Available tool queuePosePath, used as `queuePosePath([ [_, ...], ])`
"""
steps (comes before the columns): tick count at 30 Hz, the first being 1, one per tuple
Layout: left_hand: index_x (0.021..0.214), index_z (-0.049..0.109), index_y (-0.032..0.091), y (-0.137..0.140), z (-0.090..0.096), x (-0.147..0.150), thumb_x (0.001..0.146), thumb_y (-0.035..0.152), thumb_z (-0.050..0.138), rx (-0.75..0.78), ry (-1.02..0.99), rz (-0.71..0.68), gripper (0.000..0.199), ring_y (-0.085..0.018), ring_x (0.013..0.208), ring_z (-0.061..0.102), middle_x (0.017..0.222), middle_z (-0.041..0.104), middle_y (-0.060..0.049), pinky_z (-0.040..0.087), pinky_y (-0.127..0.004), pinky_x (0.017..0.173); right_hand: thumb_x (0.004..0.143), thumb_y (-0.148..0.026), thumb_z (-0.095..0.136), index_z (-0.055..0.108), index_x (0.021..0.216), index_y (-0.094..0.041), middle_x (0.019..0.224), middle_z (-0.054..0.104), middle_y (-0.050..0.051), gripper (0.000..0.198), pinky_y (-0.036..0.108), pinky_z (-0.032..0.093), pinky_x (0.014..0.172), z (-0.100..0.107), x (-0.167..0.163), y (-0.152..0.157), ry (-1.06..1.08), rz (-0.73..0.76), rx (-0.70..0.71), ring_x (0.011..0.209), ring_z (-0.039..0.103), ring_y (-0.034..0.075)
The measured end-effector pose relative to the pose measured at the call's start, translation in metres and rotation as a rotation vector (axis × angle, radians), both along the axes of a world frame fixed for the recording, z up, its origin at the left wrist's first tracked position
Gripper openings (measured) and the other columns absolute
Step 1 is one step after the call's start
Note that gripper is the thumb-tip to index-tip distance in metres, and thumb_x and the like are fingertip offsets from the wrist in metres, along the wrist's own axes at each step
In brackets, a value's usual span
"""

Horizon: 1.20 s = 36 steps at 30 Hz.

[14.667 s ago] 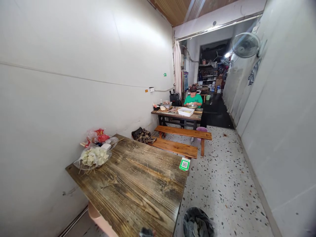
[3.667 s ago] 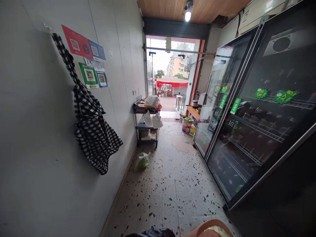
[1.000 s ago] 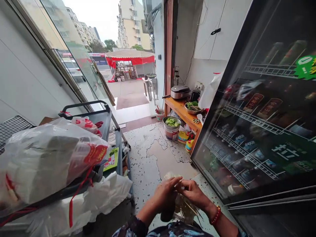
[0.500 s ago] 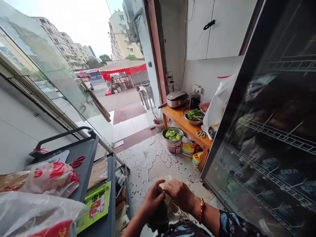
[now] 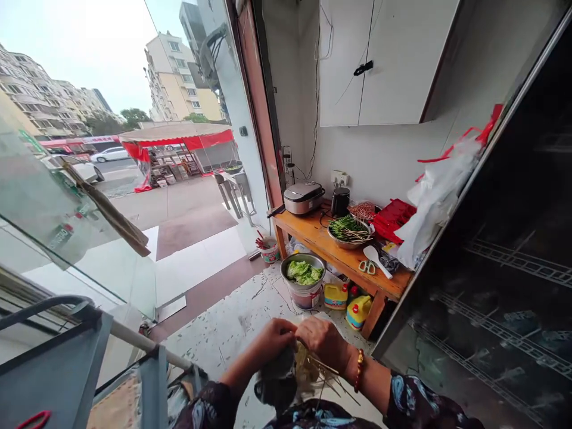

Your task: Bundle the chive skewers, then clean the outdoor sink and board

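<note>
My left hand (image 5: 277, 338) and my right hand (image 5: 322, 341) meet at the lower middle of the view, low over the floor. The fingers of both are closed and pinch the top of a thin, see-through yellowish plastic bag (image 5: 306, 364). It hangs below them, close to my lap. Thin sticks (image 5: 333, 376) poke out from the bag at its lower right, under my right wrist. What else the bag contains is too unclear to make out. A beaded bracelet (image 5: 359, 369) circles my right wrist.
Ahead, a wooden table (image 5: 308, 241) bears a rice cooker (image 5: 304, 198), a bowl of green skewers (image 5: 348, 229) and scissors (image 5: 367, 267). A bowl of lettuce (image 5: 304, 272) rests on a bucket beside yellow jugs (image 5: 357, 312). A grey cart (image 5: 58, 357) stands left, a glass-door fridge (image 5: 500, 286) right.
My view has turned to the right and shows more of the table, including a red bag. The bags on the cart have left the picture. Both hands stay together at the plastic bag.
</note>
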<state>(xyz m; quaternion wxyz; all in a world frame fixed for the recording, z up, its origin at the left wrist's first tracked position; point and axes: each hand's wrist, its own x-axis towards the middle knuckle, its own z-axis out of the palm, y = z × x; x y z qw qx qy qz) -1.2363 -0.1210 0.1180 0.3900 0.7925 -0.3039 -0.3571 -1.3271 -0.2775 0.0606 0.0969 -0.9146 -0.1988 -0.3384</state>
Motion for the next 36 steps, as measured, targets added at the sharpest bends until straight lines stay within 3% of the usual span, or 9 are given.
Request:
queuePosePath([
  [4,0.075,0.074,0.012,0.001,0.011,0.078,0.071,0.032,0.055,0.054,0.036,-0.168,0.028,-0.011,0.057,0.046,0.066,0.067,-0.001,0.036,-0.023,0.056,0.104,-0.021,0.04,0.055,0.08,-0.019,0.078,0.06,0.004,0.028,0.03,0.037,0.06,0.01,0.058,0.011,-0.03,-0.113,0.041,0.073,0.053,0.018],
  [8,0.077,0.071,0.014,-0.01,0.014,0.137,0.072,0.032,0.055,0.119,0.015,-0.322,0.024,-0.011,0.062,0.049,0.068,0.065,0.002,0.037,-0.022,0.058,0.104,-0.022,0.037,0.057,0.082,-0.018,0.079,0.059,0.006,0.03,0.03,0.038,0.06,0.005,0.101,0.012,0.041,-0.185,0.039,0.076,0.052,0.019],
  [14,0.078,0.062,0.018,-0.04,0.011,0.2,0.079,0.024,0.05,0.137,-0.33,-0.363,0.014,-0.016,0.079,0.057,0.079,0.065,-0.001,0.045,-0.026,0.075,0.104,-0.021,0.037,0.057,0.083,-0.019,0.079,0.059,0.005,0.029,0.031,0.038,0.06,-0.007,0.166,-0.01,0.102,-0.259,0.028,0.076,0.051,0.02],
  [18,0.08,0.056,0.019,-0.072,0.014,0.239,0.089,0.022,0.042,0.127,-0.583,-0.414,0.017,-0.018,0.086,0.06,0.091,0.065,-0.006,0.045,-0.028,0.082,0.105,-0.029,0.038,0.058,0.086,-0.018,0.08,0.06,0.005,0.029,0.032,0.037,0.062,-0.001,0.212,-0.045,0.096,-0.29,0.029,0.077,0.051,0.02],
  [25,0.092,0.06,0.019,-0.181,0.024,0.333,0.097,0.022,0.03,0.274,-0.851,-0.419,0.03,-0.018,0.081,0.061,0.095,0.062,-0.007,0.045,-0.028,0.074,0.106,-0.032,0.036,0.057,0.082,-0.02,0.079,0.059,0.003,0.034,0.034,0.035,0.068,0.021,0.314,-0.155,0.031,-0.367,0.067,0.075,0.05,0.019],
  [31,0.091,0.065,0.017,-0.302,0.071,0.416,0.092,0.013,0.039,0.492,-0.885,-0.521,0.026,-0.021,0.087,0.063,0.097,0.063,-0.01,0.047,-0.031,0.078,0.105,-0.029,0.039,0.056,0.083,-0.02,0.082,0.058,0.004,0.03,0.033,0.037,0.07,0.024,0.412,-0.26,0.028,-0.338,0.21,0.078,0.05,0.02],
  [36,0.103,0.066,0.017,-0.386,0.09,0.476,0.094,0.013,0.037,0.561,-0.962,-0.425,0.03,-0.023,0.094,0.065,0.107,0.061,-0.012,0.049,-0.034,0.082,0.105,-0.027,0.04,0.057,0.086,-0.019,0.087,0.059,0.006,0.027,0.033,0.041,0.076,0.037,0.483,-0.336,0.033,-0.358,0.331,0.083,0.052,0.021],
])
